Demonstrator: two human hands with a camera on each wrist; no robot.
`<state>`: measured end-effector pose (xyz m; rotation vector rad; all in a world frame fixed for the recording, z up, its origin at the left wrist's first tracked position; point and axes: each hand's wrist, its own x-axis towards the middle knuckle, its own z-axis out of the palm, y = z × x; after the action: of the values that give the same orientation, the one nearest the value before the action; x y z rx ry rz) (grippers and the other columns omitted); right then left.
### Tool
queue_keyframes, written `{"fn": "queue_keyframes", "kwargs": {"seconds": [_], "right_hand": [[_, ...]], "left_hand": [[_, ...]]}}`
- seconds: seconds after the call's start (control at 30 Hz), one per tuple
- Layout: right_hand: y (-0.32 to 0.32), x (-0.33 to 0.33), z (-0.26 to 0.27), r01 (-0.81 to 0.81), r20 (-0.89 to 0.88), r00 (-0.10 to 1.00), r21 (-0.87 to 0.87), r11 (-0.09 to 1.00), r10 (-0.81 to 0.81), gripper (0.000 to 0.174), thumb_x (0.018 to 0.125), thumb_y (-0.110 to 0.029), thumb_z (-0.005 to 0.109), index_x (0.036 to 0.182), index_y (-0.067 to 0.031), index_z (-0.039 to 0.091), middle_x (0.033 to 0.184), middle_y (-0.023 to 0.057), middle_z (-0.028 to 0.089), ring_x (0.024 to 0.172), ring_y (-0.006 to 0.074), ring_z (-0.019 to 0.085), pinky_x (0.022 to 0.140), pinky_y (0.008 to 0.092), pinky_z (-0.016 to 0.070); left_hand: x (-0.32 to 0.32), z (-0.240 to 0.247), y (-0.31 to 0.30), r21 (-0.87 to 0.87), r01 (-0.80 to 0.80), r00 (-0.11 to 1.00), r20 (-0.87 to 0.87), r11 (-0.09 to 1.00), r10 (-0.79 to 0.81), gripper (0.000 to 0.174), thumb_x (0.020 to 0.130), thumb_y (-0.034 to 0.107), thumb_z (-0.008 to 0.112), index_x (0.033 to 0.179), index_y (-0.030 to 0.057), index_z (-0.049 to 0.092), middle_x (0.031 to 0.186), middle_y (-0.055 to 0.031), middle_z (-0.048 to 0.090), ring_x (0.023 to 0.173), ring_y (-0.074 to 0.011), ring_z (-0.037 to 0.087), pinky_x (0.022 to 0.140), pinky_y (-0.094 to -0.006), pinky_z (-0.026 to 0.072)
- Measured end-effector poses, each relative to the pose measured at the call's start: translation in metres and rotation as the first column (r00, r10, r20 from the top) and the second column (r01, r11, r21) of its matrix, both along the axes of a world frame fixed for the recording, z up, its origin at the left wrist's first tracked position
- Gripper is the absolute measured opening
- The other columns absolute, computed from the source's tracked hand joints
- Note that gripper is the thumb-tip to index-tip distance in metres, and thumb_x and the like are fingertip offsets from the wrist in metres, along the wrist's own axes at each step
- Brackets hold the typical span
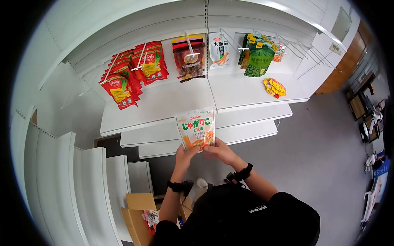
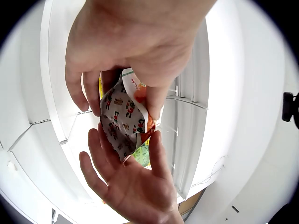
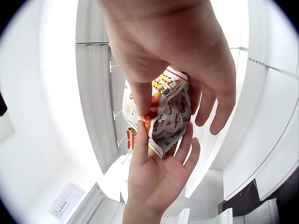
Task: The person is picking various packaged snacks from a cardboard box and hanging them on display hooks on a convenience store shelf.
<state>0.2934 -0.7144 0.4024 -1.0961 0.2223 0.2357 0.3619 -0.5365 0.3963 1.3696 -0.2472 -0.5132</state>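
A white Calbee potato-stick bag (image 1: 197, 123) is held upright between both hands, its printed front turned up toward the head camera. My left hand (image 1: 185, 157) grips the lower left corner, the thumb on the front and the fingers behind. On the lower right, my right hand (image 1: 223, 152) pinches the bag the same way. From the left wrist, the bag's pleated bottom (image 2: 122, 122) shows, printed with small logos, between my left hand (image 2: 135, 42) and the right hand below it. The right wrist view shows the same bottom with the right hand (image 3: 182, 42) above.
Beyond the bag, a white shelf (image 1: 164, 112) stands under hooks holding red snack bags (image 1: 152, 61), brown bags (image 1: 189, 59), a white bag (image 1: 219, 49) and green bags (image 1: 260, 57). A yellow packet (image 1: 275, 87) lies on the shelf. An open carton (image 1: 137, 223) sits by the left arm.
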Motion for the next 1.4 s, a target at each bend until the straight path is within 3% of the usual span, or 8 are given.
{"fn": "queue_keyframes", "kwargs": {"seconds": [0.33,0.6,0.83,0.93,1.13,1.4], "right_hand": [[0.006,0.015,-0.01,0.164,-0.017,0.986,-0.072,0.984,-0.165,0.05,0.083,-0.026,0.068,0.123,-0.0057,0.046,0.115,0.0036,0.058,0.104,0.013,0.054,0.086,0.0308,0.0451],[-0.014,0.021,-0.015,0.242,-0.01,0.97,-0.083,0.967,-0.244,0.046,0.083,-0.025,0.068,0.12,-0.004,0.049,0.11,0.0042,0.059,0.099,0.0114,0.056,0.084,0.0281,0.0457],[-0.078,-0.01,-0.015,0.359,-0.029,0.932,-0.064,0.931,-0.362,0.045,0.084,-0.022,0.067,0.122,-0.006,0.048,0.114,0.0038,0.059,0.103,0.0127,0.056,0.088,0.0312,0.0455],[-0.11,-0.028,-0.012,0.433,-0.032,0.899,-0.084,0.897,-0.437,0.045,0.083,-0.024,0.067,0.12,-0.0054,0.049,0.11,0.0034,0.059,0.1,0.0109,0.056,0.084,0.0281,0.046],[-0.184,-0.068,-0.023,0.503,0.002,0.864,-0.05,0.863,-0.503,0.041,0.085,-0.024,0.066,0.119,-0.0074,0.05,0.11,0.0019,0.06,0.099,0.0099,0.056,0.084,0.0273,0.0453],[-0.279,-0.116,-0.017,0.569,0.039,0.822,-0.065,0.82,-0.568,0.042,0.084,-0.024,0.066,0.119,-0.0053,0.052,0.107,0.0022,0.061,0.094,0.0091,0.056,0.082,0.0266,0.0454]], "left_hand": [[0.033,-0.017,-0.005,-0.059,0.129,0.991,-0.006,0.99,-0.13,0.042,0.082,0.012,0.068,0.116,-0.0044,0.052,0.11,-0.0108,0.061,0.099,-0.0162,0.059,0.087,-0.0292,0.046],[0.047,-0.019,-0.028,-0.009,0.225,0.974,0.003,0.974,-0.225,0.043,0.08,0.014,0.07,0.114,-0.0045,0.053,0.109,-0.0111,0.061,0.098,-0.0164,0.059,0.084,-0.0289,0.0477],[0.037,-0.016,-0.107,-0.064,0.355,0.935,0.002,0.933,-0.356,0.043,0.08,0.011,0.069,0.116,-0.0039,0.052,0.109,-0.0101,0.061,0.098,-0.0161,0.06,0.087,-0.0291,0.0471],[0.027,-0.012,-0.146,-0.045,0.415,0.91,0.019,0.909,-0.414,0.041,0.081,0.01,0.069,0.115,-0.0046,0.053,0.109,-0.0106,0.062,0.098,-0.0163,0.06,0.087,-0.0288,0.0474],[0.0,-0.005,-0.224,0.005,0.511,0.859,0.018,0.859,-0.511,0.043,0.082,0.016,0.069,0.114,-0.0064,0.053,0.11,-0.011,0.061,0.098,-0.0159,0.06,0.085,-0.028,0.0484],[-0.039,-0.005,-0.324,-0.003,0.584,0.811,0.044,0.812,-0.583,0.04,0.084,0.015,0.067,0.115,-0.0066,0.053,0.109,-0.0109,0.061,0.096,-0.0157,0.06,0.084,-0.0283,0.0483]]}}
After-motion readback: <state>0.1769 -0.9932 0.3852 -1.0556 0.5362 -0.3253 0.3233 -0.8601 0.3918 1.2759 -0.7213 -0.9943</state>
